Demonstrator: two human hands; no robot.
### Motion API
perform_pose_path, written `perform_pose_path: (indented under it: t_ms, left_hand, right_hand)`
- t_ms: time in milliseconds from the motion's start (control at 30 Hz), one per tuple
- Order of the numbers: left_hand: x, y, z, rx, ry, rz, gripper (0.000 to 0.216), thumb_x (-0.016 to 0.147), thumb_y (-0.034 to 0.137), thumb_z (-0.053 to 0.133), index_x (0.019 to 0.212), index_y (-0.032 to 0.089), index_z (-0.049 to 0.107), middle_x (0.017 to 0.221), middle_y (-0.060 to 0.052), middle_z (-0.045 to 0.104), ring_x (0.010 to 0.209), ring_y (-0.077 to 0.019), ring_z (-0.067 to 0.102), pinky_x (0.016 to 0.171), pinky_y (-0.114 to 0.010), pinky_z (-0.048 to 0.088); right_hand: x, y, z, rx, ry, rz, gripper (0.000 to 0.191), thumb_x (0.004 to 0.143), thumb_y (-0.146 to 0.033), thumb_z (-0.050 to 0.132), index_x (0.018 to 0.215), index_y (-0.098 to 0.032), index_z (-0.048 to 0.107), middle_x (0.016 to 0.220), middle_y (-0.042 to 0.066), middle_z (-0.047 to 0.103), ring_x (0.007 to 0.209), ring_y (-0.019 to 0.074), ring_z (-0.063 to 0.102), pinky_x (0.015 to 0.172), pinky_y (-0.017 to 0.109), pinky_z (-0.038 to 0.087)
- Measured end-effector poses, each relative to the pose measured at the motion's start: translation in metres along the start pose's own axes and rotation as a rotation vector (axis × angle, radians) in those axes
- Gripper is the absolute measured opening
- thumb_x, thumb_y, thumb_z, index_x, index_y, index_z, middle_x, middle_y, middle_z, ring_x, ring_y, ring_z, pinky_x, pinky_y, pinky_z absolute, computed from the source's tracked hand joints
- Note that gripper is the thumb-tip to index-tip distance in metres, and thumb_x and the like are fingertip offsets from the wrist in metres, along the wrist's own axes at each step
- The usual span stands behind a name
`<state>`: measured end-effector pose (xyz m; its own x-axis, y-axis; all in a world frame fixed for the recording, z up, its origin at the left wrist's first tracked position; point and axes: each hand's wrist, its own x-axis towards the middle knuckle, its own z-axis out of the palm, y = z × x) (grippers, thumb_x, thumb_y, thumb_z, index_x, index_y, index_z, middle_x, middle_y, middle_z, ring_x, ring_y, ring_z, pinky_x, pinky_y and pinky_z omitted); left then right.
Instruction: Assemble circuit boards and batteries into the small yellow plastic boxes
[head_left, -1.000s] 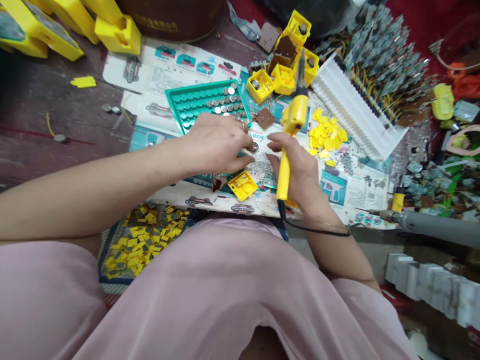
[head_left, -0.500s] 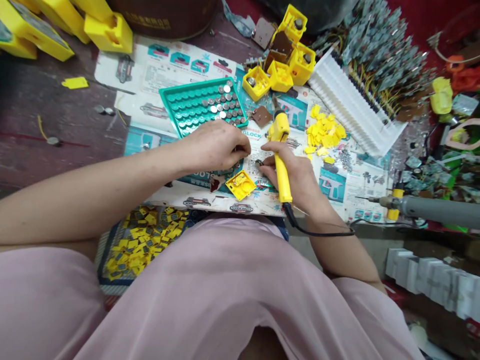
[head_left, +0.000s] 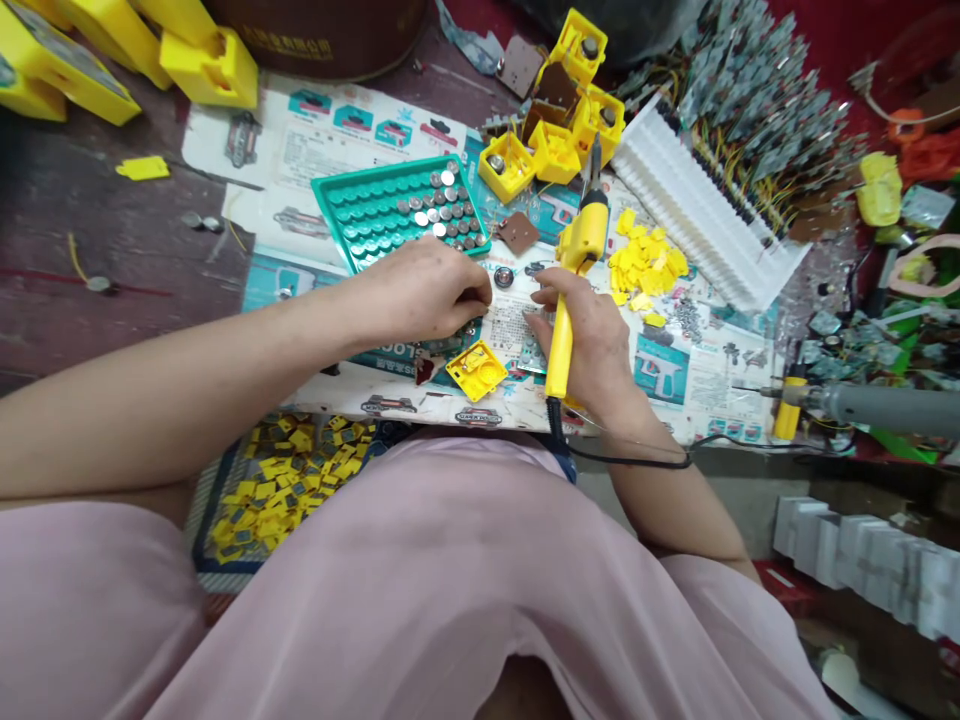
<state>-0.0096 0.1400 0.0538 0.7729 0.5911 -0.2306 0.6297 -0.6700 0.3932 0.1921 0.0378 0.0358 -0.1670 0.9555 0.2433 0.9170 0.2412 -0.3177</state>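
My right hand [head_left: 592,345] holds a yellow soldering iron [head_left: 586,235] across its palm, the tip pointing away from me and the cord trailing below. Its thumb and index fingertips stand apart with nothing visible between them. Just beyond them, a small dark round part [head_left: 503,278] lies on the printed cardboard. My left hand [head_left: 435,290] is closed in a pinch beside the green tray [head_left: 337,222], which has round metal discs [head_left: 448,195] in part of its pockets. What the left fingers hold is hidden. Below them, an open yellow casing [head_left: 478,370] sits near the cardboard's front edge.
Yellow housings [head_left: 555,150] stand behind, with loose yellow pieces [head_left: 646,262] to the right. A white rack [head_left: 705,205] of wired parts is at back right. A grey-handled tool [head_left: 885,405] juts in from the right. A bin of yellow parts [head_left: 292,480] is below the table edge.
The small round part has left my right fingers and now lies on the cardboard. The soldering iron's tip has swung right and away from me. My left hand has barely moved.
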Motion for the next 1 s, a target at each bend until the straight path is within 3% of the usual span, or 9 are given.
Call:
perform_pose_path:
  t_ms: [167,400,600,767,1000]
  left_hand:
    - [-0.004,0.001,-0.004,-0.01,-0.022,-0.047,0.035,0.084,0.028,0.044,0.099,0.021,0.075,0.09,-0.003,0.075,0.092,-0.0217,0.071,0.09,-0.031,0.051]
    - [-0.005,-0.001,-0.002,0.011,0.073,-0.014,0.035,0.082,0.03,0.044,0.095,0.021,0.075,0.088,-0.001,0.074,0.092,-0.0208,0.071,0.086,-0.028,0.051]
    - [-0.005,-0.002,-0.001,-0.032,0.054,-0.021,0.036,0.083,0.029,0.044,0.1,0.022,0.075,0.091,-0.002,0.075,0.094,-0.0223,0.072,0.087,-0.03,0.051]
    - [-0.003,-0.002,0.0,-0.057,0.077,0.007,0.035,0.081,0.029,0.045,0.096,0.022,0.075,0.086,-0.001,0.075,0.091,-0.0205,0.071,0.086,-0.029,0.052]
    - [0.002,0.005,0.002,-0.061,0.063,-0.013,0.031,0.08,0.027,0.049,0.093,0.021,0.076,0.081,-0.001,0.074,0.086,-0.0206,0.071,0.084,-0.03,0.052]
  right_hand:
    - [0.018,0.001,0.008,-0.023,-0.039,-0.083,0.036,0.097,-0.019,0.049,0.133,-0.023,0.054,0.106,0.004,0.073,0.094,0.0193,0.068,0.084,0.034,0.054]
    - [0.047,0.002,0.021,-0.065,-0.142,-0.111,0.04,0.098,-0.017,0.043,0.136,-0.026,0.053,0.102,0.003,0.073,0.093,0.019,0.068,0.084,0.034,0.055]
    - [0.013,-0.006,0.005,0.081,-0.102,-0.024,0.033,0.096,-0.027,0.055,0.129,-0.026,0.055,0.099,0.0,0.075,0.084,0.0157,0.071,0.074,0.026,0.053]
    - [-0.008,-0.004,0.002,-0.098,-0.003,0.039,0.027,0.094,-0.031,0.062,0.121,-0.026,0.062,0.092,0.0,0.077,0.081,0.019,0.071,0.07,0.028,0.049]
    - [-0.004,0.005,0.002,-0.123,0.022,0.011,0.026,0.097,-0.027,0.055,0.123,-0.026,0.059,0.098,0.002,0.075,0.087,0.02,0.068,0.082,0.035,0.048]
